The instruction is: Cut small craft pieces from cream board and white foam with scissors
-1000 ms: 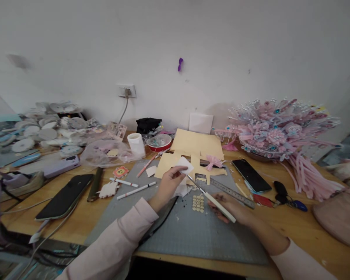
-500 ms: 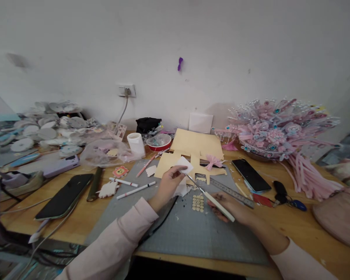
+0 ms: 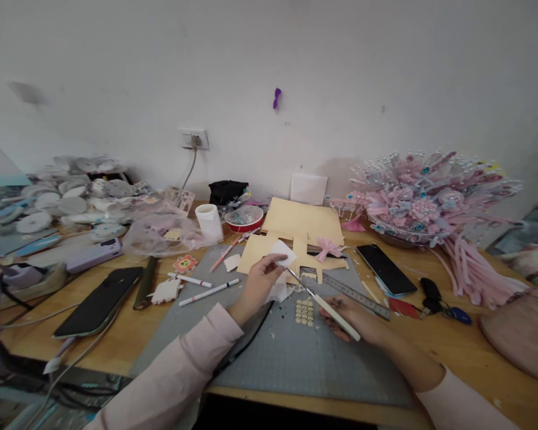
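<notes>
My left hand (image 3: 259,282) is closed on a small piece of white paper (image 3: 283,253), pinched between thumb and fingers. My right hand (image 3: 347,316) grips white-handled scissors (image 3: 336,316), seen nearly edge-on. Their metal blades point up and left, with the tips by the paper and my left fingertips. Below the blades, several small beige round pieces (image 3: 304,312) lie in rows on the grey cutting mat (image 3: 296,364). Behind my hands is cut-out beige card (image 3: 301,218), with a pink bow (image 3: 328,248) on it. A metal ruler (image 3: 356,294) lies partly behind my right hand.
White pens (image 3: 209,292) and a dark phone (image 3: 99,301) lie to the left. Another phone (image 3: 386,269) and keys (image 3: 430,295) are on the right. A pink beaded arrangement (image 3: 424,203) stands behind them. A white roll (image 3: 209,222) and red-rimmed dish (image 3: 244,218) sit at the back.
Almost nothing differs. Both hands keep their places, with the scissors at the paper; the handle's lower end has shifted very slightly.
</notes>
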The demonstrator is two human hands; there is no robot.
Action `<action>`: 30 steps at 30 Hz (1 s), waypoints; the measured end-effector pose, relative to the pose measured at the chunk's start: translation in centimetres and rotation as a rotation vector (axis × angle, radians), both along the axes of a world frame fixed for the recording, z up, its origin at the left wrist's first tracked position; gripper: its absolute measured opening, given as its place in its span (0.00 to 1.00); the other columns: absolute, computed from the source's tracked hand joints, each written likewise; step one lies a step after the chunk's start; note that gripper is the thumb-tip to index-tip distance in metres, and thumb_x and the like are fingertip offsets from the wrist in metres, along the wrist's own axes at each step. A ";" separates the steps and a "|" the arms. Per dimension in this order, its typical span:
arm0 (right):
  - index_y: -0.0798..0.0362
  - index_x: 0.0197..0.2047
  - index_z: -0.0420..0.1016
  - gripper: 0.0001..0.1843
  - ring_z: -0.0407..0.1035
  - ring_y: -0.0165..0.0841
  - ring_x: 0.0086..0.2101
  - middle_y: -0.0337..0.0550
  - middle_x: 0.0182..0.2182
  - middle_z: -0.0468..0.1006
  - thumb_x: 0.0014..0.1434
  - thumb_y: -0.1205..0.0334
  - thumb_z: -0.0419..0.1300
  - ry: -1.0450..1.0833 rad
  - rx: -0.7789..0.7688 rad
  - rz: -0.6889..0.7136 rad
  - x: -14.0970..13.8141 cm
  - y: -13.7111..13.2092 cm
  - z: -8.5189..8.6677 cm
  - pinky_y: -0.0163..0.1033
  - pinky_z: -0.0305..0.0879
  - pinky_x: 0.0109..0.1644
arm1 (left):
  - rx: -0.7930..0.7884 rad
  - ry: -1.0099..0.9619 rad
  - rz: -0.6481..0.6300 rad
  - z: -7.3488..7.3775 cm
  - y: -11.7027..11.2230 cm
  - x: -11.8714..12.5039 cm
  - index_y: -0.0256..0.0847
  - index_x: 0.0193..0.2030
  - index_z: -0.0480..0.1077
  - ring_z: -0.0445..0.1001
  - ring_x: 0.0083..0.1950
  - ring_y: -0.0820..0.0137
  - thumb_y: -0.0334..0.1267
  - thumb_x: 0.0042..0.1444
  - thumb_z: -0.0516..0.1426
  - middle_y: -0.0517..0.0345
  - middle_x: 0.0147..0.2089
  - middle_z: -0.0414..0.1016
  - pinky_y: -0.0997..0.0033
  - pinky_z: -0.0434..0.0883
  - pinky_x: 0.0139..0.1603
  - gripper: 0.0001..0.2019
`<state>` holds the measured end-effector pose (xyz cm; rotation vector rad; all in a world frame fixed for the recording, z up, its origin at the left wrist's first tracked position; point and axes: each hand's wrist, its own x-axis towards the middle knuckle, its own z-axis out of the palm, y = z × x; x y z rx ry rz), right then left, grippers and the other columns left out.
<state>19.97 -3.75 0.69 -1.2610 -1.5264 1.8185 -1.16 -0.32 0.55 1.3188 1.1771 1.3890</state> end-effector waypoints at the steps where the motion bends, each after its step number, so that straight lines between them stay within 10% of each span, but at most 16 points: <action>1: 0.53 0.26 0.65 0.24 0.52 0.20 0.13 0.28 0.15 0.58 0.43 0.40 0.62 -0.009 -0.004 -0.003 0.0 0.0 0.0 0.28 0.48 0.13 | -0.002 -0.002 0.000 0.0 0.0 0.0 0.38 0.40 0.75 0.67 0.34 0.71 0.36 0.43 0.59 0.56 0.35 0.74 0.71 0.65 0.38 0.14; 30: 0.53 0.24 0.61 0.23 0.54 0.20 0.12 0.29 0.15 0.63 0.41 0.44 0.64 0.036 -0.051 -0.075 1.0 0.6 -2.1 0.27 0.48 0.11 | 0.000 -0.024 0.002 -0.1 0.2 -0.1 0.38 0.40 0.75 0.68 0.34 0.71 0.36 0.44 0.59 0.56 0.34 0.75 0.71 0.65 0.38 0.14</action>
